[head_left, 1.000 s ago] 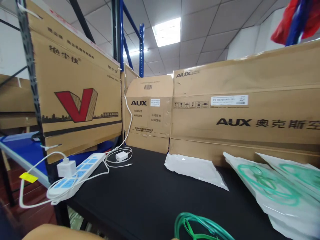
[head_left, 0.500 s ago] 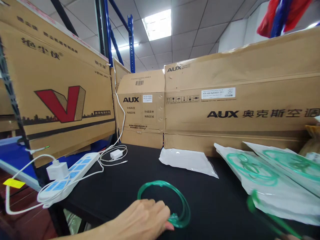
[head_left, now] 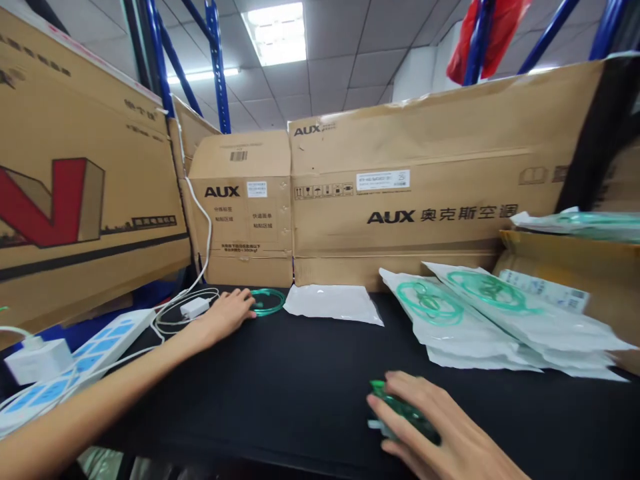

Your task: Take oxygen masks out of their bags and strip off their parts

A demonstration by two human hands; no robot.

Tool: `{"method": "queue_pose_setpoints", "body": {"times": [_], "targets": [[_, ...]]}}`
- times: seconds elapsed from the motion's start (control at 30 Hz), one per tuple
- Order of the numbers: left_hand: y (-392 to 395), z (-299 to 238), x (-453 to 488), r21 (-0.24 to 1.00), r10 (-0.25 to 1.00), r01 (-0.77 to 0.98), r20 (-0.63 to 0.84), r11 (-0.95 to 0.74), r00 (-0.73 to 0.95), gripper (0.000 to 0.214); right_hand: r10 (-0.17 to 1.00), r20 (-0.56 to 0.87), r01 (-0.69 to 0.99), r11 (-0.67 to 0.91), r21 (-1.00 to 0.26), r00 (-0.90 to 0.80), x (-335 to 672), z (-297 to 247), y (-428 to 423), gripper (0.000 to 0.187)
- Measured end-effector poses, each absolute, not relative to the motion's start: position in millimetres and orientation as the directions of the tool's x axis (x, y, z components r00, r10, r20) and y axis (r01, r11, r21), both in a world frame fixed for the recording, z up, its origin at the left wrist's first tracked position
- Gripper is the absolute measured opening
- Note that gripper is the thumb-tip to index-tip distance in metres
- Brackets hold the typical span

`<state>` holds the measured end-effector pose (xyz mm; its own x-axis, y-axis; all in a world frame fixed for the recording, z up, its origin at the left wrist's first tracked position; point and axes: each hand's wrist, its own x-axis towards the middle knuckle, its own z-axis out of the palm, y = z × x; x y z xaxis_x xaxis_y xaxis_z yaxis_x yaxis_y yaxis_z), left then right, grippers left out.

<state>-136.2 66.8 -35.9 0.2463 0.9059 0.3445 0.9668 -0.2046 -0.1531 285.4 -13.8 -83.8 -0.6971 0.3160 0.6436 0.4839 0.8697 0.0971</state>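
Note:
At the back of the black table, my left hand (head_left: 231,312) has its fingers closed at the left side of a coil of clear green tubing (head_left: 270,303). The coil lies on the tabletop beside a white flat pouch (head_left: 333,303). Nearer the front, my right hand (head_left: 440,427) curls over a green see-through plastic piece (head_left: 406,412) with a small whitish part sticking out; my fingers hide much of it. To the right, several white pouches (head_left: 480,333) with coiled green tubing showing through lie overlapped.
A white power strip (head_left: 100,350) with a plugged-in adapter (head_left: 40,360) and loose white cables stands on the left. Cardboard panels (head_left: 400,240) wall the back and the left side. An open carton (head_left: 600,267) with another pouch on top stands at the right.
My left hand has carried the tubing coil from the front to the back, beside the white pouch. My right hand has come into view with the green piece. The view has turned right.

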Motion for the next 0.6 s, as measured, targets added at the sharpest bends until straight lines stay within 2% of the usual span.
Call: {"method": "queue_pose_setpoints", "body": {"times": [0.07,0.13,0.27,0.33,0.43,0.5,0.6], "targets": [[66,-31,-134,-0.117,0.899,0.981,0.394,-0.156,0.191,0.028,0.282,0.584,0.467,0.864,0.191,-0.761,274,-78,-15,0.046],[50,-28,-121,-0.084,0.884,0.984,0.433,-0.157,0.177,0.034,0.277,0.549,0.439,0.879,0.187,-0.788,266,-81,-14,0.050],[-6,-32,-67,0.022,0.845,0.949,0.461,-0.315,0.270,0.032,0.358,0.547,0.462,0.885,0.059,-0.757,259,-98,-18,0.055],[-30,-42,-35,0.250,0.805,0.834,0.495,-0.492,0.326,0.025,0.388,0.587,0.458,0.888,-0.033,-0.710,258,-102,-21,0.049],[-48,-61,4,0.392,0.739,0.655,0.536,-0.646,0.407,0.016,0.428,0.662,0.434,0.885,-0.169,-0.615,260,-101,-26,0.044],[-50,-74,18,0.459,0.734,0.586,0.538,-0.668,0.415,0.016,0.467,0.691,0.430,0.869,-0.244,-0.552,261,-99,-29,0.043],[-47,-85,26,0.571,0.799,0.562,0.481,-0.598,0.361,0.023,0.553,0.685,0.438,0.823,-0.361,-0.474,263,-97,-32,0.040]]}}
